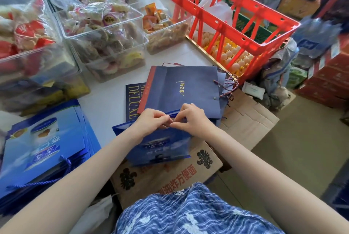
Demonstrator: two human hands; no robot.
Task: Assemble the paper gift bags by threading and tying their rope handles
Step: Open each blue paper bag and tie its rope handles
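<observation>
A bright blue paper bag point(158, 145) stands in front of me on a cardboard box, its top edge at my hands. My left hand point(151, 120) and my right hand point(190, 118) meet at that top edge, fingertips curled and pinching something small there; the rope itself is hidden by my fingers. Beyond them lies a flat dark navy bag point(185, 90) with gold lettering, metal eyelets and twisted rope ends point(229, 84) at its right edge. A stack of flat blue bags point(45, 148) with a blue rope handle point(37, 183) lies at the left.
Clear plastic bins of wrapped snacks point(102, 31) line the back of the white table point(105, 101). A red crate point(232, 16) over trays of eggs stands at the back right. Flattened cardboard boxes point(245, 120) lie to the right, a printed carton point(170, 175) below the bag.
</observation>
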